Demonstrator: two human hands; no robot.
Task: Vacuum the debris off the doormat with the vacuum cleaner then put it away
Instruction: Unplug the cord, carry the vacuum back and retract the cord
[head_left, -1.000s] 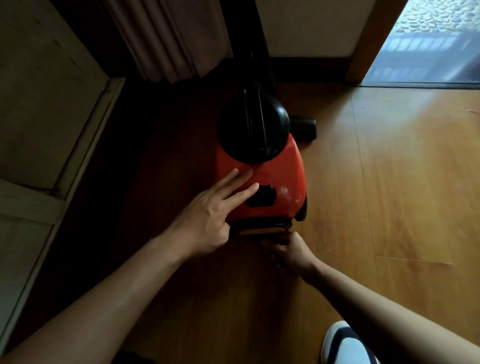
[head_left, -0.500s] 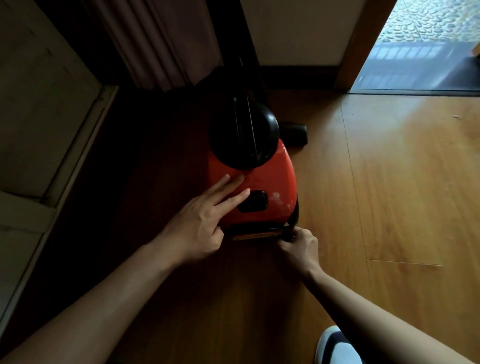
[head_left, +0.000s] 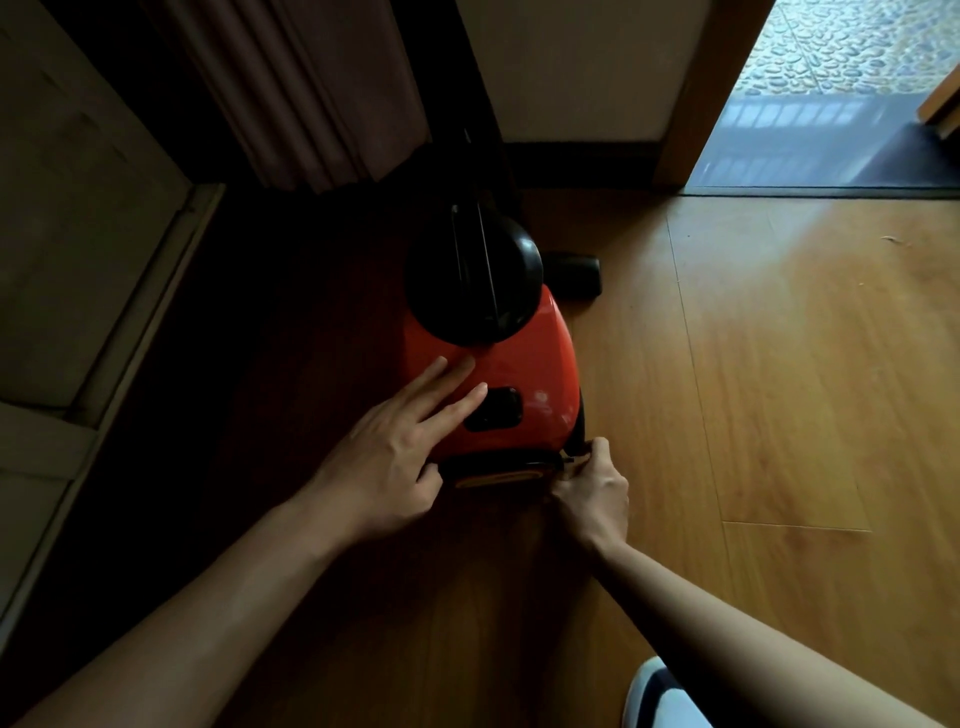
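I see a wooden floor (head_left: 779, 374). The red vacuum cleaner (head_left: 524, 358) stands on it in the centre, a black part (head_left: 574, 275) lies just above it, and a shoe (head_left: 657, 699) at the bottom right.

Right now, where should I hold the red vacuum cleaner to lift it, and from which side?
Probably the black rear ledge, reached from the near side: the vacuum cleaner points its rear at you, and its red shell is smooth and domed.
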